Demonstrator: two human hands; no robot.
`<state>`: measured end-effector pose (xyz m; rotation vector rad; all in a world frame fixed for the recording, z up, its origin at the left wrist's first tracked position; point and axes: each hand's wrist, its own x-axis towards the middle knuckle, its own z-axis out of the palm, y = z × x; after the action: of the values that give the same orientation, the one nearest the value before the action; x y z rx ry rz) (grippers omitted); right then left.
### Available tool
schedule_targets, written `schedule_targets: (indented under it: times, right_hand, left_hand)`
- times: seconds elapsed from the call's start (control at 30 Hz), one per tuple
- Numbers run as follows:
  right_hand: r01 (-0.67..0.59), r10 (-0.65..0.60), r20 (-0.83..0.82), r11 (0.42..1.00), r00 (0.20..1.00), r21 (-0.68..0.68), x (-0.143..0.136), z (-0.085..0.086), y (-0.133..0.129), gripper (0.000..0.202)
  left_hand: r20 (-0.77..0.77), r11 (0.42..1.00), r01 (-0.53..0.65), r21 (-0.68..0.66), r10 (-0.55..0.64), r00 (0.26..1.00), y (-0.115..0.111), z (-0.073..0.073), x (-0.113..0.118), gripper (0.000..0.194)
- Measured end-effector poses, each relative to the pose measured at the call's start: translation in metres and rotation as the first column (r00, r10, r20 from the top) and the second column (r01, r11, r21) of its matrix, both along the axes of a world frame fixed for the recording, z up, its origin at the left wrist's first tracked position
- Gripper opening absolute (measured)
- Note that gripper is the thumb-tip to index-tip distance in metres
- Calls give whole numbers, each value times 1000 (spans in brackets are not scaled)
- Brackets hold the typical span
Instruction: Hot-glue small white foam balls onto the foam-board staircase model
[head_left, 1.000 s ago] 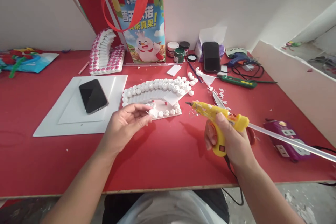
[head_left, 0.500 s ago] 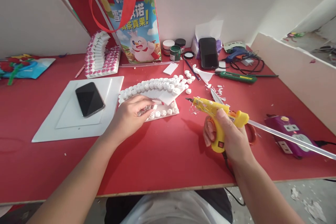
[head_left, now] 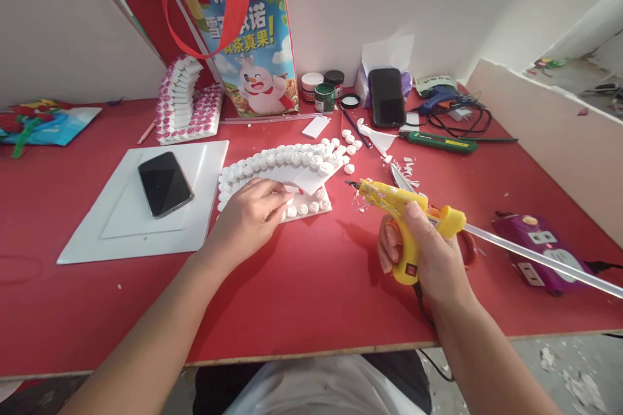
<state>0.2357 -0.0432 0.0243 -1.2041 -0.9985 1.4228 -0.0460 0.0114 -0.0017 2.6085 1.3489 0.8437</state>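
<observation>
My right hand (head_left: 428, 249) grips a yellow hot glue gun (head_left: 409, 227), its nozzle pointing left above the red table. A clear glue stick (head_left: 540, 259) juts from its back. My left hand (head_left: 250, 217) reaches over a white craft piece (head_left: 318, 207) with a flat base and a curved upper part, both edged with small white rosettes. The thumb and fingers of that hand are pinched together low over the base; whatever lies between them is hidden. Several loose rosettes (head_left: 349, 169) are scattered behind the craft piece. Scissors (head_left: 402, 178) lie partly under the glue gun.
White boards (head_left: 87, 233) with a phone (head_left: 165, 185) on them lie left. Behind stand a pink-and-white craft piece (head_left: 170, 107), a gift bag (head_left: 257, 65), paint jars (head_left: 324, 97) and another phone (head_left: 387, 97). A green cutter (head_left: 438, 142) and purple power strip (head_left: 540, 249) are right.
My left hand has turned slightly, its fingers closing further over the base and covering more of its front rosettes. My right hand and the glue gun have hardly moved.
</observation>
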Motion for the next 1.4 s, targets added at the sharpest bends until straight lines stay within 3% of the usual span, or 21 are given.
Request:
schedule_targets:
  times: [0.37, 0.57, 0.77, 1.07, 1.2, 1.4]
  right_hand:
    - [23, -23, -32, 1000, 999, 2, -3, 3, 0, 63]
    - [28, -28, -36, 1000, 999, 14, -2, 0, 1, 61]
    - [27, -27, -24, 999, 999, 24, -3, -1, 1, 62]
    - [36, -35, -33, 999, 999, 24, -4, 1, 1, 62]
    - [30, -30, -26, 999, 999, 20, -3, 0, 1, 63]
    - [33, -33, -21, 999, 999, 21, -2, -2, 0, 60]
  left_hand:
    - [-2, 998, 11, -57, -11, 1000, -6, 7, 3, 43]
    - [52, 998, 62, -14, -61, 997, -1, 3, -4, 29]
    - [9, 997, 48, 56, -49, 999, 2, 4, -3, 21]
    - [-7, 999, 54, 9, -54, 999, 2, 9, -5, 26]
    - [57, 993, 96, 67, -100, 993, 5, 6, -5, 31]
    - [78, 992, 107, 71, -113, 991, 7, 0, 0, 24]
